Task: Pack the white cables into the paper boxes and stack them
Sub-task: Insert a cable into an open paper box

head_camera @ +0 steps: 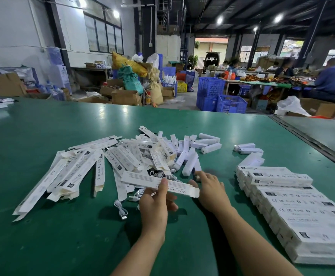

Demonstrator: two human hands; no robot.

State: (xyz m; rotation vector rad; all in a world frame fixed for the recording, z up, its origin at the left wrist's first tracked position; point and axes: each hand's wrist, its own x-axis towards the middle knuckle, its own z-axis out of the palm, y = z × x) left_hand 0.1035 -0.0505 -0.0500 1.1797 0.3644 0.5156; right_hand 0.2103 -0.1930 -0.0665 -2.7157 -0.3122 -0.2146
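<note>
Box in hand: one long white paper box (pixel 142 180) with printed text is held crosswise just above the counter, in front of the pile. Its right end looks open. Whether a cable is inside cannot be told.
Left grip: the left hand (pixel 154 204) pinches that box near its middle, thumb on top and fingers underneath.
Right grip: the right hand (pixel 210 188) sits just beside the box's right end, fingers loose and stretched toward the near edge of the pile. It holds nothing I can make out.
Cables: one white cable (pixel 121 210) lies coiled on the counter left of the left hand, plug toward the viewer. Some tangled cables (pixel 158 173) show under the pile behind the box.
Done so far: a stack of closed boxes (pixel 292 206) stands at the right, laid side by side in more than one layer. This looks like a fair share of the job.
To do yet: many flat boxes (pixel 63 176) fan out at the left, mixed with white bar-shaped units (pixel 190 164). Going by the heap, plenty remains to pack and stack.
Counter: the green counter (pixel 43 136) is glossy and reflects the ceiling lamps. A second surface adjoins it on the right.
Room: a large workshop with blue crates (pixel 210 86), cartons and sacks on the floor. People sit at a far table on the right.
</note>
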